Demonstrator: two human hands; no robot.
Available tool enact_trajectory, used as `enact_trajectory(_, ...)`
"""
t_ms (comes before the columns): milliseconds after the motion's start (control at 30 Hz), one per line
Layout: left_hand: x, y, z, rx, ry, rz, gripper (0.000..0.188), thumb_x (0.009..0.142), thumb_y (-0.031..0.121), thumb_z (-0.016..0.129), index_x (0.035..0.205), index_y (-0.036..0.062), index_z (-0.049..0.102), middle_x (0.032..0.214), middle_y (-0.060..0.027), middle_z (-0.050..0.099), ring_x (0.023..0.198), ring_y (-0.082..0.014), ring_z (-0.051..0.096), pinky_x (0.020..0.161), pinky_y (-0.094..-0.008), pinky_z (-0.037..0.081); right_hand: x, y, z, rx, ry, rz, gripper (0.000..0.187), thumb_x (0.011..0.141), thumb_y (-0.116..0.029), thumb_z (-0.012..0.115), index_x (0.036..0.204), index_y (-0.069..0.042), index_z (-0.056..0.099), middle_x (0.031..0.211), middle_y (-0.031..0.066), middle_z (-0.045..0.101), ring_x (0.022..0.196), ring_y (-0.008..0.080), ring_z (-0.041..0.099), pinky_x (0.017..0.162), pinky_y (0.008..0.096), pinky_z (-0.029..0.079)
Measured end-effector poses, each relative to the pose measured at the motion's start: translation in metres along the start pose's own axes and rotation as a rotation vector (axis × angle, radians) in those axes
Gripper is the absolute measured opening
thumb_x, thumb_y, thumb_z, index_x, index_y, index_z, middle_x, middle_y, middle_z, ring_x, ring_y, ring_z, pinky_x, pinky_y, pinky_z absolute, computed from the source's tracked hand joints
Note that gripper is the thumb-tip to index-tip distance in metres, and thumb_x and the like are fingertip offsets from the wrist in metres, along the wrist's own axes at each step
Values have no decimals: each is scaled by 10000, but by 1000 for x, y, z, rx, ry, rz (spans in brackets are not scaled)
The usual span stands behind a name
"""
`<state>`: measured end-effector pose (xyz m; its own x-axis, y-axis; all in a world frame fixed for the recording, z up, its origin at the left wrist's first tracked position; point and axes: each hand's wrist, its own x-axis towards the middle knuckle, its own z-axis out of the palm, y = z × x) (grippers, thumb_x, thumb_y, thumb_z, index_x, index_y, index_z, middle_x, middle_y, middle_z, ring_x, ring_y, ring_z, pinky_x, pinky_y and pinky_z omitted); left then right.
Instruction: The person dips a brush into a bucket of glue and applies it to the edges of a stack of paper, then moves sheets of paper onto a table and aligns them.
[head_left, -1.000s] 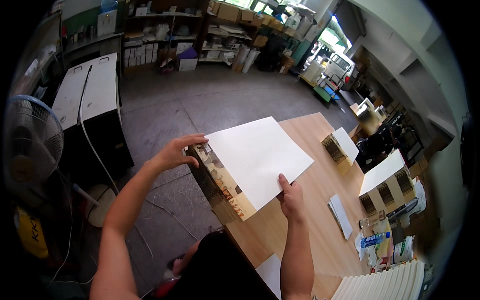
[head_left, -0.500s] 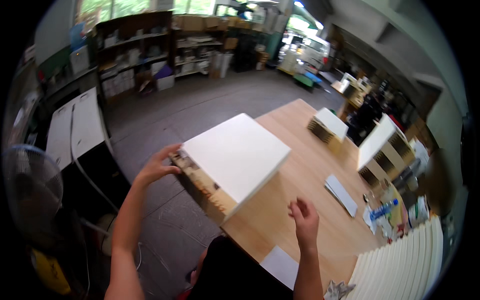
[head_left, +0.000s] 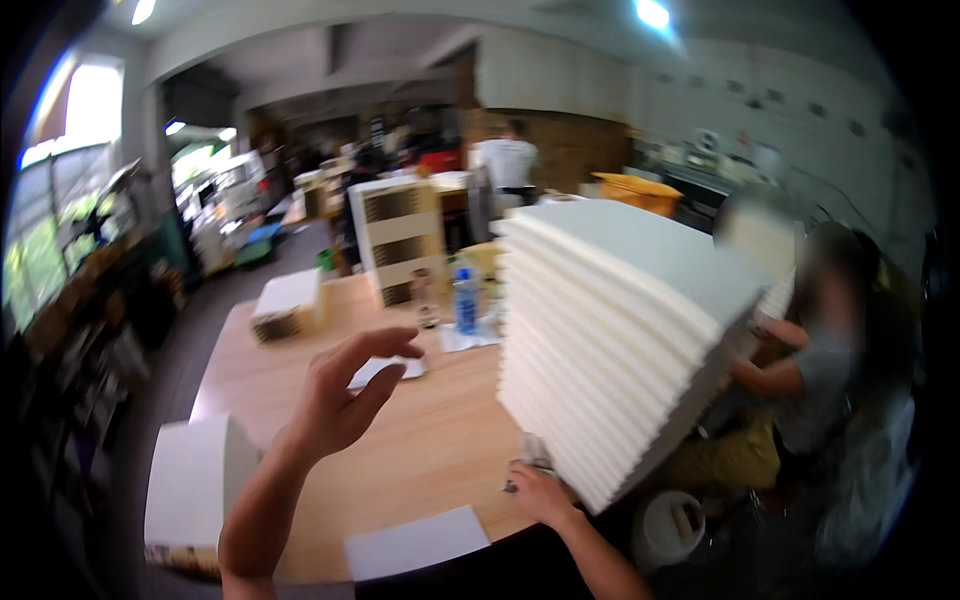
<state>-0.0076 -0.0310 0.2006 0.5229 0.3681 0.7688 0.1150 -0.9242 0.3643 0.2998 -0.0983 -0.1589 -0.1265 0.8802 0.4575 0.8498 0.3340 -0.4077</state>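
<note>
My left hand [head_left: 345, 395] is raised over the middle of the wooden table, holding nothing, its fingers bent and the thumb apart. Lower down, my right hand [head_left: 540, 492] rests at the table's near edge with its fingers drawn together. A small dark bit shows at its fingertips, too blurred to name. Right beside those fingers lies a crumpled greyish wad [head_left: 535, 450], at the foot of a tall stack of white padded sheets or thick books [head_left: 600, 350]. A flat white sheet [head_left: 418, 545] lies at the near edge, and a white-topped block of paper [head_left: 190, 480] sits at the left.
On the table [head_left: 430, 440] stand a blue-capped bottle [head_left: 465, 300], a smaller white block [head_left: 287, 303] and a tall banded stack [head_left: 400, 245]. A co-worker [head_left: 800, 370] sits beyond the white stack, near a white bucket [head_left: 668, 527]. An orange bin [head_left: 637, 193] is farther back.
The view has swung to the right. My left hand has let go of the white-topped block and lifted over the table. My right hand has moved down beside the tall white stack, and its fingers have closed.
</note>
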Motion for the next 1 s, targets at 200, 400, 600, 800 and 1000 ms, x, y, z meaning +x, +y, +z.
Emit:
enact_trajectory(200,172,93,119,-127,-262,409,341,983,96,712,1315,27,679,1272,-118,720,1208,-274,667,1049,-406,507,-3,6,-39,-1,56,-41,283,919,-71,615,1190,-4,661,1315,154,654,1173,339,672,998,420,551)
enact_trajectory(400,222,96,156,145,-445,463,598,828,391,853,1376,206,700,1525,-151,561,1355,-340,575,1047,-487,524,27,-163,-238,16,517,-280,264,920,-87,684,1161,6,630,1304,147,653,925,238,738,763,329,603)
enact_trajectory(600,221,100,148,407,-156,938,493,769,325,872,1200,115,756,1133,-48,748,1042,-254,716,924,-421,580,42,-213,-335,-491,598,-29,381,901,-245,769,1086,49,611,1399,373,534,710,253,731,641,323,600)
enact_trajectory(800,222,102,156,299,-19,958,232,810,109,847,1021,80,756,1024,-54,746,984,-251,725,836,-398,610,45,-217,-343,-595,496,103,444,890,-325,796,952,50,568,1393,429,487,562,218,699,485,341,560)
enact_trajectory(1000,220,88,185,142,-107,453,355,810,95,825,1079,53,597,1179,-125,699,1174,-370,645,958,-456,535,48,-217,-341,-607,471,132,479,854,-350,836,930,35,562,1378,373,503,539,221,693,452,346,542)
